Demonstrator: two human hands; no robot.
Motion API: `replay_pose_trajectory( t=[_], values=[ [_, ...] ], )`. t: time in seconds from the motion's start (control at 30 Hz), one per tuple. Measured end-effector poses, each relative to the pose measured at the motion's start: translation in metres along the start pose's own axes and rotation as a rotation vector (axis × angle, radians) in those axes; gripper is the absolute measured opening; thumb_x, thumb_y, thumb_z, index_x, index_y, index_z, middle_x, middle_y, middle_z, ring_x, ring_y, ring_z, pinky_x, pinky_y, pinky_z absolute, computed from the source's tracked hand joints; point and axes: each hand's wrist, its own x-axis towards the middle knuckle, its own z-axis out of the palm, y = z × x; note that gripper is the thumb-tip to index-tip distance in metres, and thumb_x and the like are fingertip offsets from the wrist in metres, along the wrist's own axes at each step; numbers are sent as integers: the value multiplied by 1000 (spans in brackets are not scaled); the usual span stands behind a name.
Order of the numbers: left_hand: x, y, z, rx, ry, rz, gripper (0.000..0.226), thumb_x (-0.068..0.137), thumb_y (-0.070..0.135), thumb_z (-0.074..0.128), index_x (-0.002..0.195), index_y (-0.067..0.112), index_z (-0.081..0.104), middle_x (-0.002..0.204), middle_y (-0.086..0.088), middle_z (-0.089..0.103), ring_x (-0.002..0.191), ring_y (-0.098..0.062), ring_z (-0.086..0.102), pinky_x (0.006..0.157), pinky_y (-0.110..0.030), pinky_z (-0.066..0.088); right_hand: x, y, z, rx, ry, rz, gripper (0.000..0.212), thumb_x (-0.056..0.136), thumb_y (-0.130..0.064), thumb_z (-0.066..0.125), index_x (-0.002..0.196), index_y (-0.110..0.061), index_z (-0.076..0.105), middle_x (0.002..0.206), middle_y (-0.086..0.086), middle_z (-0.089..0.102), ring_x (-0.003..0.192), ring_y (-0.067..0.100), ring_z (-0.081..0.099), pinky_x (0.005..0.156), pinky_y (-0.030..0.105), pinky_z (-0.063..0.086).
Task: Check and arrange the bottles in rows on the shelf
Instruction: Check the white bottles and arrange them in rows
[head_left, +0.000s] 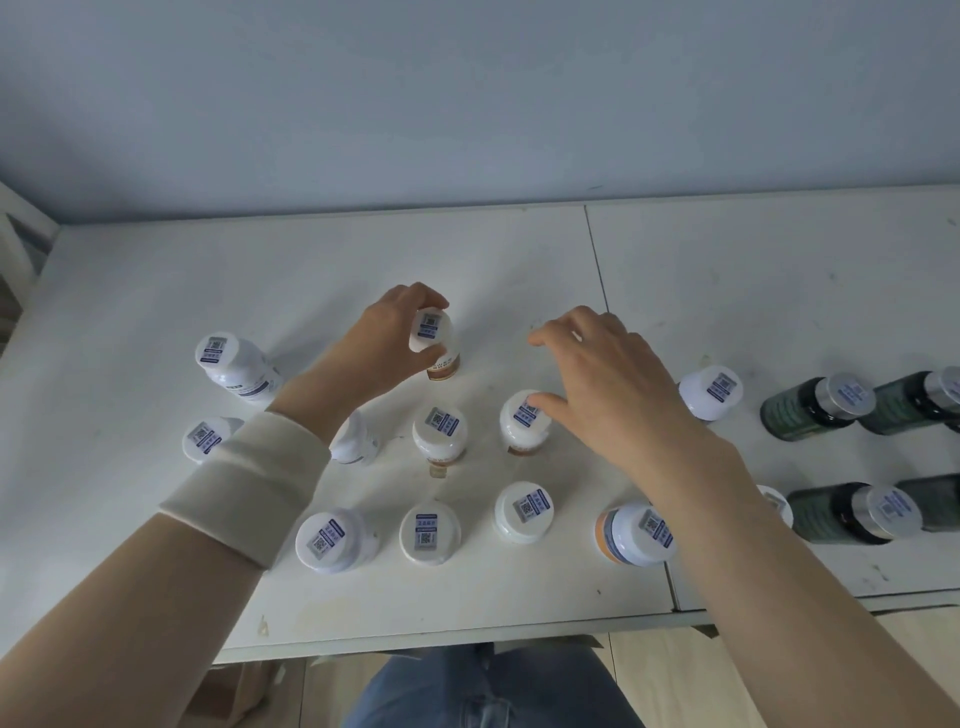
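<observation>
While nothing's being touched at the far left of the white shelf (130, 291), two bottles sit there: a tilted white bottle (234, 366) toward the back and a small white bottle (205, 439) nearer, partly hidden by the left forearm and its cream wristband (249, 480). The front-left bottle (327, 540) starts the near row, sticker on its cap. Just past the wrist there's a half-hidden bottle (358, 441), can't tell how it's standing.

Then the left hand (384, 348): its grip is clenched round the white cap of the amber bottle (434, 340), at the back of the group, with its base seemingly down on the shelf. Nearer in that column are the middle bottle (440, 431) and the front bottle (430, 535).

Next over, the brown-based bottle (524, 423) has the right thumb tip resting on its cap, and a plain white bottle (523, 512) stands in front of it. The right hand (608, 384) has its grip released, fingers spread and loosely curved, holding nothing. By its forearm stands an orange-label bottle (636, 535), and a white-capped bottle (711, 397) peeks out behind the hand. Far right: dark green bottles (815, 408) with silver caps.
</observation>
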Motion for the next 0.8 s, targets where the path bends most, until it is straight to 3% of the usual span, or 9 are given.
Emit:
replay_pose_trajectory(
  t=[0.13,0.33,0.57,0.73,0.8],
  values=[
    [-13,8,-16,186,-22,3,55,81,22,68,130,19,44,132,-8,46,112,-28,53,90,-39,44,-2,-6,2,3,7,-36,49,89,-36,55,132,-19,39,131,5,41,118,27,41,92,34,37],
    [-69,23,-54,527,-107,-28,45,89,29,58,130,22,40,131,-3,48,113,-25,53,85,-36,42,-21,-40,5,-16,33,-98,52,87,-38,57,131,-16,40,128,8,43,116,28,43,90,36,38],
    [-160,5,-59,461,-191,-6,42,89,43,53,124,23,41,123,3,54,101,-19,57,78,-32,43,-61,-98,16,-51,74,-108,50,89,-37,55,132,-16,38,126,7,44,113,28,45,86,35,39],
    [-188,-13,-18,408,-133,50,48,86,44,58,125,21,42,123,-2,50,109,-22,53,75,-32,42,-87,-126,31,23,64,-21,47,88,-36,56,129,-19,43,125,7,47,113,27,47,86,37,43],
    [-191,-19,-11,356,-72,51,42,87,37,59,122,18,45,118,-5,50,104,-22,53,70,-33,41,-97,-129,38,65,86,6,45,87,-36,58,128,-19,45,125,6,49,113,26,47,84,34,42]
  ],
)
